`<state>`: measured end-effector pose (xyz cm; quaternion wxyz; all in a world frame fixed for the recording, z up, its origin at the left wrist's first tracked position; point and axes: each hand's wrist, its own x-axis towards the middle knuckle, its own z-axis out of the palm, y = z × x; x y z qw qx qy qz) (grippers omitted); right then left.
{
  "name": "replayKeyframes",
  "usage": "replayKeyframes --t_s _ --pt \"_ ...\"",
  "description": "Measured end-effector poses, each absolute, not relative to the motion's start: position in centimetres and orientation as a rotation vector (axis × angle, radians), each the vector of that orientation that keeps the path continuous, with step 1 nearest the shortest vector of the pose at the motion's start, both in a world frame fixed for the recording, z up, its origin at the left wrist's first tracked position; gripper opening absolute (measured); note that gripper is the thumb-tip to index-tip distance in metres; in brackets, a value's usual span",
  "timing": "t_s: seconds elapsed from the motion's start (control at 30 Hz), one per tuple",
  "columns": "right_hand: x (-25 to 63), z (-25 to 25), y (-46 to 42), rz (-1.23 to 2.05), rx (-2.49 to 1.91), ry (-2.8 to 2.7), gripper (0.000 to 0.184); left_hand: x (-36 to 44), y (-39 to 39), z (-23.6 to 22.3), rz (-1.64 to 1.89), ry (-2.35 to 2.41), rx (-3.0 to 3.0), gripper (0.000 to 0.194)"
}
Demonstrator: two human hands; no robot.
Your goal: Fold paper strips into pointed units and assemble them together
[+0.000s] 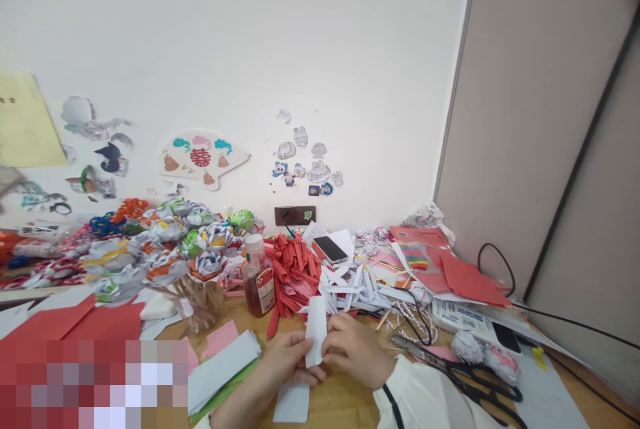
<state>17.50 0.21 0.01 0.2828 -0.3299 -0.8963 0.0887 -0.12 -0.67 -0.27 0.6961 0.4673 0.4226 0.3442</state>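
A narrow folded strip of white paper [316, 322] stands upright between my two hands, above the wooden table. My left hand [290, 355] pinches its lower left side between thumb and fingers. On its right edge, the fingers of my right hand [350, 349] are closed. Another white paper strip [292, 402] lies flat on the table just below my left hand. Beyond the hands is a heap of folded white paper strips [355, 285], beside a pile of folded red paper strips [295, 275].
A bottle of red-brown liquid [259, 285] stands left of the red pile. Large black scissors [460, 372] lie to the right. A phone [330, 249] rests on the white heap. Crumpled paper flowers [190, 235] fill the back left; stacked white paper [225, 365] lies front left.
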Motion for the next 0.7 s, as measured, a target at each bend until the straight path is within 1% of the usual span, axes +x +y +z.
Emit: replayKeyframes --t_s 0.13,0.2,0.3,0.43,0.7 --pt "17.0 -0.5 0.3 0.486 -1.01 -2.204 0.007 0.0 -0.3 -0.8 0.743 0.954 1.042 0.045" --pt "16.8 -0.7 0.4 0.606 -1.034 -2.11 0.011 0.1 -0.4 -0.7 0.745 0.955 1.035 0.043" --pt "16.5 -1.0 0.4 0.724 -1.049 -2.017 0.017 0.3 -0.6 -0.1 0.75 0.979 1.037 0.036" --pt "16.4 -1.1 0.4 0.803 -1.057 -1.972 0.019 0.6 -0.9 0.4 0.711 1.023 1.088 0.027" --pt "16.2 -1.1 0.3 0.859 -1.065 -1.92 0.02 0.9 -0.8 -0.6 0.775 1.013 1.216 0.026"
